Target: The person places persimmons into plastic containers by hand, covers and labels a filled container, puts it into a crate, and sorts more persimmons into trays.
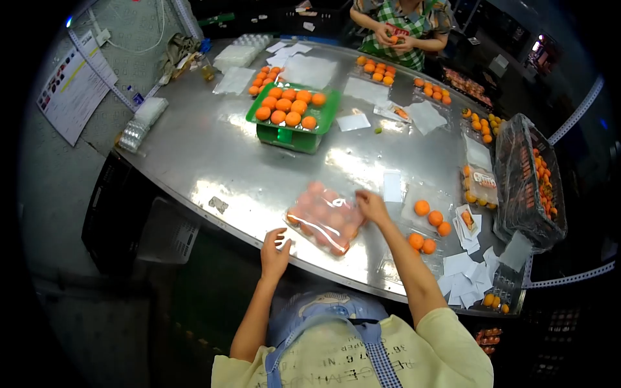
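Observation:
A clear plastic package of orange fruit point(325, 216) lies on the metal table point(213, 155) in front of me. My left hand point(276, 252) is at the table's front edge, just left of the package, its fingers apart and nothing in them. At the package's right side is my right hand point(371, 207), fingers bent near its upper right corner; what they hold, if anything, is too small to make out. Beyond the package, a green scale point(289, 137) carries several orange fruits on its tray. Loose orange fruits point(422, 207) sit on clear plastic to the right.
Across the table a person in a green checked apron point(414, 32) holds a fruit. A plastic-lined black crate point(517, 187) of fruit stands at the right edge. White papers point(466, 278) lie front right, stacked clear trays point(143, 123) far left.

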`<state>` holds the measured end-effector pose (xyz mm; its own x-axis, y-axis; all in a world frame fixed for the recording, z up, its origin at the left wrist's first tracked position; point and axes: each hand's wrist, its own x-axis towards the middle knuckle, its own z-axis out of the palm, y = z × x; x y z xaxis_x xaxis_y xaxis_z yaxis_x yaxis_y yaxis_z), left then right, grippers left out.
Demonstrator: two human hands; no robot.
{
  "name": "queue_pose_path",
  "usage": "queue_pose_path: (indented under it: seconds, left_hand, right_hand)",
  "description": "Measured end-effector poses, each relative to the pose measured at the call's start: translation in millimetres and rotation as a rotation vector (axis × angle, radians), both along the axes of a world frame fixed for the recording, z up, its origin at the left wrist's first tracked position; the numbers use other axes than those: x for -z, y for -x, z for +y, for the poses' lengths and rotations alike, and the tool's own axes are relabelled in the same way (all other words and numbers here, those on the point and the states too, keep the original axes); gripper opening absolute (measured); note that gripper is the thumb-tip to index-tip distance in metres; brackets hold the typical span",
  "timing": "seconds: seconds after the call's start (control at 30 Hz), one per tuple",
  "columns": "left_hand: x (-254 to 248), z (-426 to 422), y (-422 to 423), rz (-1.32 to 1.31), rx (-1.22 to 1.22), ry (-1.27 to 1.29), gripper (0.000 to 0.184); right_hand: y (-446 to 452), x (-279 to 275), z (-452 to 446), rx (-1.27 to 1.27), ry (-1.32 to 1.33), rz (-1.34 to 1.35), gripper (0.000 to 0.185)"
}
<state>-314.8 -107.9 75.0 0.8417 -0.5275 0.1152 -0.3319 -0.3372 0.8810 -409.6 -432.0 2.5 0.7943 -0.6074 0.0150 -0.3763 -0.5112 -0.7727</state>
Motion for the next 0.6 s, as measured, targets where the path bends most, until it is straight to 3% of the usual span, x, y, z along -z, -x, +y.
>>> queue_pose_path:
  seconds: [0.03, 0.1, 0.2, 0.27, 0.33, 0.43, 0.6]
  left_hand:
    - [9, 3, -6, 0.009, -0.022, -0.018, 0.033]
    - [14, 2, -14, 0.105, -0.087, -0.010, 0.034]
    - [34, -4, -29, 0.307, -0.116, 0.016, 0.037]
    - [56, -9, -36, 0.489, -0.121, 0.060, 0.040]
    - [80, -17, -52, 0.660, -0.104, 0.106, 0.043]
    - [89, -23, -76, 0.833, 0.024, 0.167, 0.043]
    - [73, -16, -95, 0.953, 0.195, 0.119, 0.037]
  right_hand:
    - [-8, -8, -9, -0.008, 0.194, 0.048, 0.039]
    - [-25, -38, -3, -0.015, 0.338, -0.170, 0.034]
    - [-31, -96, 56, -0.222, 0.086, -0.042, 0.033]
    - [-32, -118, 95, -0.469, 0.116, 0.063, 0.034]
    - [-43, -55, 126, -0.430, 0.434, -0.123, 0.040]
    - [-63, -52, 158, -0.357, 0.612, -0.172, 0.040]
    - [-89, -54, 172, -0.363, 0.688, 0.108, 0.038]
